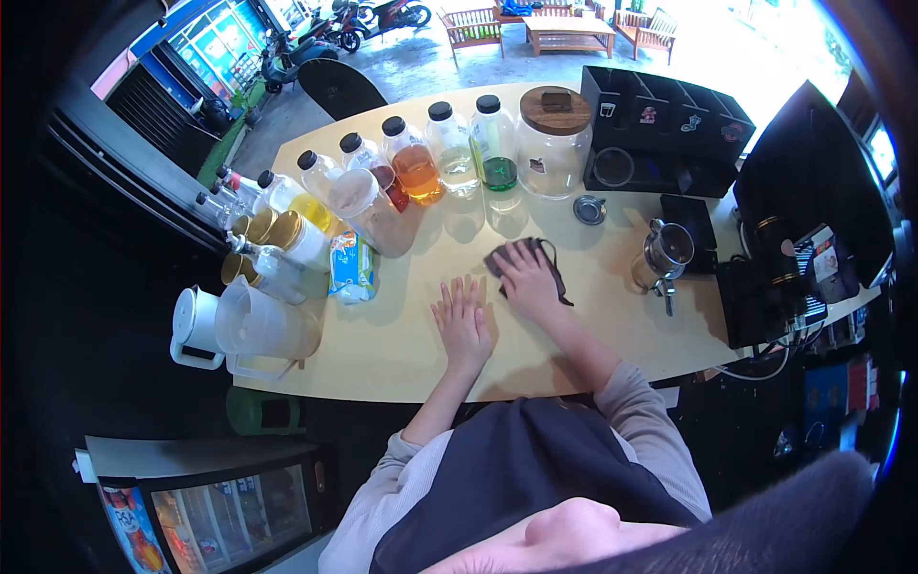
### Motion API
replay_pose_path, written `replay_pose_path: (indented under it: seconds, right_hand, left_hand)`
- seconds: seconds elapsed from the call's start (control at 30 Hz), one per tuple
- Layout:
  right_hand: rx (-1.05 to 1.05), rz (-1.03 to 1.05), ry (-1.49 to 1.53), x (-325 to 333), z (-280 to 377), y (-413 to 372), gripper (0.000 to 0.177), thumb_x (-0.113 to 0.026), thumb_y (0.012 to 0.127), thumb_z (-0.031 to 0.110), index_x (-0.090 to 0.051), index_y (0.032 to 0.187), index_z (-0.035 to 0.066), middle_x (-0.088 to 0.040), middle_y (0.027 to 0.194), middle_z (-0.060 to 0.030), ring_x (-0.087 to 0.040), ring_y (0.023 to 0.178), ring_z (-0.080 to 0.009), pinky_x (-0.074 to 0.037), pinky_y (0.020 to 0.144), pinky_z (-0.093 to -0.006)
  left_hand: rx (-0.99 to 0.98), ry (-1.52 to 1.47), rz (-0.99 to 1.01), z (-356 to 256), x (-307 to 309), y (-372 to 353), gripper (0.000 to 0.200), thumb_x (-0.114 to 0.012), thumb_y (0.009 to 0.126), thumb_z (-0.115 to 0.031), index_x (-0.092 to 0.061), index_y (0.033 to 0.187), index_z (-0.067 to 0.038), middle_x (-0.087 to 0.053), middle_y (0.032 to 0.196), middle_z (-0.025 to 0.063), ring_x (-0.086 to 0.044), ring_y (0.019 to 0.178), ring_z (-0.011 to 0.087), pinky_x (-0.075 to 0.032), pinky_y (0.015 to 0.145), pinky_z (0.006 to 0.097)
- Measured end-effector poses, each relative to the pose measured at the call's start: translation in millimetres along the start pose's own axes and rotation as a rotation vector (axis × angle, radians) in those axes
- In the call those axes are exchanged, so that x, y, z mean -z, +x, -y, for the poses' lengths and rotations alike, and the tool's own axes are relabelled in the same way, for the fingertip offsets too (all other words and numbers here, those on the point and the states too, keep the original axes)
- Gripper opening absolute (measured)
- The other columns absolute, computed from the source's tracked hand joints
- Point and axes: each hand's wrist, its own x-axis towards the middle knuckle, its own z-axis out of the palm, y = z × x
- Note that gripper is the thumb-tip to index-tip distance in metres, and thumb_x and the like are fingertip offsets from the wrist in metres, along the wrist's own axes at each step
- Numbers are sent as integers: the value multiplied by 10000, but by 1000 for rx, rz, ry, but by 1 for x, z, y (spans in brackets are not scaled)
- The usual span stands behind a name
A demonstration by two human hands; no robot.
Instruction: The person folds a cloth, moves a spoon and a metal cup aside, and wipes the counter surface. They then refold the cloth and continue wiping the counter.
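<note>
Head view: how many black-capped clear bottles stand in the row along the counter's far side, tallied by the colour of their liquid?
Bottle of dark red liquid: 1
Bottle of orange liquid: 1
Bottle of colourless liquid: 1
Bottle of green liquid: 1
Bottle with contents too hidden to tell: 1
Total: 5
</note>
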Motion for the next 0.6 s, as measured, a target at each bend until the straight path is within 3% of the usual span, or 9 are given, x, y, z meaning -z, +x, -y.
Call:
replay_pose_path:
  seconds: [0.1, 0.2, 0.33, 0.5, 0.6]
  right_hand:
    - [169, 63, 114, 24, 8, -25, 464, -569, 928, 246, -567, 1386, 174, -470, 1502, -105, -405, 1412, -288, -283, 1169, -489]
    - [115, 139, 125, 43, -10, -33, 461, -563, 931, 247, -565, 1386, 171, -469, 1500, -114, -407, 1409, -286, -289, 1165, -485]
    - [29, 29, 26, 17, -33, 2, 463, -546, 944, 268, -552, 1396, 167, -464, 1506, -107, -398, 1414, -277, -287, 1159, -502]
    - [11, 21, 47, -18, -6, 50, 453, -524, 955, 265, -554, 1397, 171, -465, 1511, -88, -387, 1423, -282, -264, 1174, -498]
    - [162, 164, 103, -14, 13, 49, 457, -540, 947, 250, -555, 1402, 208, -443, 1533, -57, -366, 1441, -268, -236, 1198, -483]
  left_hand:
    - [27, -48, 14, 1, 1, 1, 511, -341, 1027, -264, -395, 1526, -168, -299, 1608, 125, -132, 1523, 371, -51, 1186, 625]
    - [59, -71, 24, 3, 9, 5, 507, -329, 1035, -272, -393, 1527, -168, -322, 1597, 127, -136, 1523, 365, -62, 1185, 624]
    - [87, -73, 18, 9, 22, 16, 504, -315, 1042, -281, -393, 1527, -168, -344, 1585, 130, -144, 1521, 366, -75, 1183, 627]
    - [102, -34, -42, 23, 27, 39, 500, -307, 1045, -282, -396, 1524, -172, -373, 1567, 137, -174, 1512, 379, -111, 1168, 651]
    - [112, -39, -46, 28, 29, 48, 500, -305, 1044, -281, -402, 1520, -166, -370, 1569, 138, -173, 1512, 382, -114, 1165, 658]
